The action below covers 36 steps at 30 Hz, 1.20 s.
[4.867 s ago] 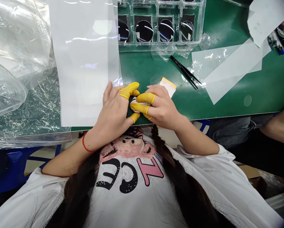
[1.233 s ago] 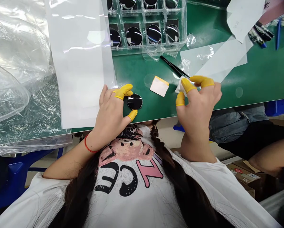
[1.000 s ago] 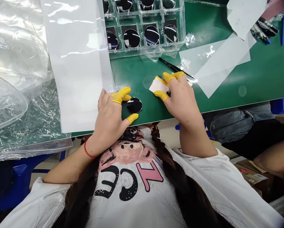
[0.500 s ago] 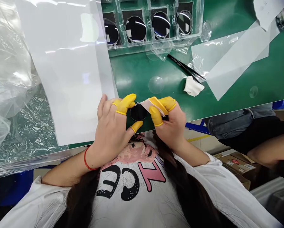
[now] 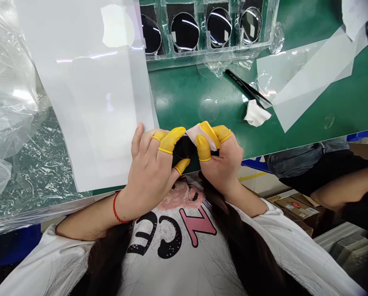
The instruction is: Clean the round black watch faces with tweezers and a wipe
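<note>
Pinching a dark round lens (image 5: pixel 184 148) between both hands, at the front edge of the green mat (image 5: pixel 178 94).

The left hand (image 5: pixel 148 164) is closing on the lens rim, its yellow finger cots (image 5: pixel 171 139) apparently keeping bare skin off the glass. The right hand (image 5: pixel 222 164) is gripping a pale pink tab (image 5: pixel 202 133) against the lens; whether the tab is going on or coming off, I cannot tell. A clear plastic tray (image 5: pixel 208 57) is holding more lenses in separate pockets, seemingly to keep them apart. Fine black tweezers (image 5: pixel 244 84) and a crumpled white wipe (image 5: pixel 257 114) are lying just right of the hands, within easy reach.
</note>
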Tool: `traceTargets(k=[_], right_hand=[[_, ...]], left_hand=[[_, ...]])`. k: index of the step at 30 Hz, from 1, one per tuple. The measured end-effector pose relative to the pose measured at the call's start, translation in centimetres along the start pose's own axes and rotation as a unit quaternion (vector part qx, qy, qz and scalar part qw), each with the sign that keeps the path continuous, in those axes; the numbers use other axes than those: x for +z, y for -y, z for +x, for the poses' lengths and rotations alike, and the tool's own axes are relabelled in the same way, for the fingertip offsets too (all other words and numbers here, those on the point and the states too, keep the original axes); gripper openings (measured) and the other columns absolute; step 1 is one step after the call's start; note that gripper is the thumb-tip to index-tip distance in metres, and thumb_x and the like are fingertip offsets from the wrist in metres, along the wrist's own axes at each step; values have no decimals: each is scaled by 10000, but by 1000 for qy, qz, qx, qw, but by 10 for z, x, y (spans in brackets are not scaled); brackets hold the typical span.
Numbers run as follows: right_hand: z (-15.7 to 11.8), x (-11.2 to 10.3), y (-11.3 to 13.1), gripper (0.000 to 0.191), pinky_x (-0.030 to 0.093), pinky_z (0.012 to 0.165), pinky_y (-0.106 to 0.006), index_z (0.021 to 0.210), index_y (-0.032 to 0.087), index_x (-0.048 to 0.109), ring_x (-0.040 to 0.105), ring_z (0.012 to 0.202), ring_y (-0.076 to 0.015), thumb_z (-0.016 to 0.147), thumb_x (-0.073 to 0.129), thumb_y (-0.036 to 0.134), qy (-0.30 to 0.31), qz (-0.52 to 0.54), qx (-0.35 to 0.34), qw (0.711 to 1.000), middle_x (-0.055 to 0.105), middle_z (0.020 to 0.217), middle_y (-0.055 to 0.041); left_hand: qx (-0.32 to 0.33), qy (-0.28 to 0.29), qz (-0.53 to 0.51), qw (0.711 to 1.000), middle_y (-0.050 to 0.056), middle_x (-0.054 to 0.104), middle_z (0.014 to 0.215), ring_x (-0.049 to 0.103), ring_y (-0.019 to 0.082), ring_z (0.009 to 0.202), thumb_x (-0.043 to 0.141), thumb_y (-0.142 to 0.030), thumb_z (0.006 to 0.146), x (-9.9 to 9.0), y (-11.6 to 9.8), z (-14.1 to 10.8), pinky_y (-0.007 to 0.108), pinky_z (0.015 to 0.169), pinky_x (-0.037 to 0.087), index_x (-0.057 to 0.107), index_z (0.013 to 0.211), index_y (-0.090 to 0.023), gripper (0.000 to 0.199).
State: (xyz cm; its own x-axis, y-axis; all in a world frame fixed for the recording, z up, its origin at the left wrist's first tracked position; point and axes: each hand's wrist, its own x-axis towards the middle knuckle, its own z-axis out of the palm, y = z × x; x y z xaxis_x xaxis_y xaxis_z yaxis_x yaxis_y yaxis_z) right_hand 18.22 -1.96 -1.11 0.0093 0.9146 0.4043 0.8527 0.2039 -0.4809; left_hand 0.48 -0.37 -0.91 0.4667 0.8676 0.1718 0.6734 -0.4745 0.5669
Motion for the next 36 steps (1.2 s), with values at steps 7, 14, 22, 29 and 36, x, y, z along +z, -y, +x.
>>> traceTargets(k=[7,14,22,29,36], right_hand=[[-5,5,-9,71,488,601,-280,953,211,571,614,683,-156,988,570,273,-44,-58,-3,997,646,788,-6],[-5,5,-2,47,532,663,-265,991,218,584,656,758,-149,999,557,256,-64,-8,-18,998,675,838,-2],[-4,12,-12,97,508,624,-285,964,205,569,624,715,-157,1014,525,277,-68,-76,-32,994,656,820,-14],[-5,3,-6,50,523,654,-265,995,212,581,635,749,-141,1002,550,251,-62,-9,-17,998,644,818,9],[-7,15,-11,87,493,639,-294,968,211,565,606,734,-169,1015,521,268,-75,-45,-36,995,637,816,-17]], left_hand=[[-2,1,-7,1000,104,609,1151,561,305,1212,622,-269,911,2,0,-1,672,1226,297,481,1327,-185,447],[-27,26,-34,999,91,603,1134,552,324,1191,612,-279,888,2,2,1,710,1224,254,505,1271,-208,404],[-29,18,-29,999,78,619,1115,568,310,1204,630,-292,897,2,0,2,691,1232,269,521,1209,-197,344],[-5,-2,5,1000,86,631,1112,579,308,1172,648,-282,895,4,0,2,667,1211,325,496,1257,-181,406],[-3,-13,3,1000,89,637,1122,587,311,1177,647,-281,888,7,1,2,667,1214,321,495,1246,-172,404]])
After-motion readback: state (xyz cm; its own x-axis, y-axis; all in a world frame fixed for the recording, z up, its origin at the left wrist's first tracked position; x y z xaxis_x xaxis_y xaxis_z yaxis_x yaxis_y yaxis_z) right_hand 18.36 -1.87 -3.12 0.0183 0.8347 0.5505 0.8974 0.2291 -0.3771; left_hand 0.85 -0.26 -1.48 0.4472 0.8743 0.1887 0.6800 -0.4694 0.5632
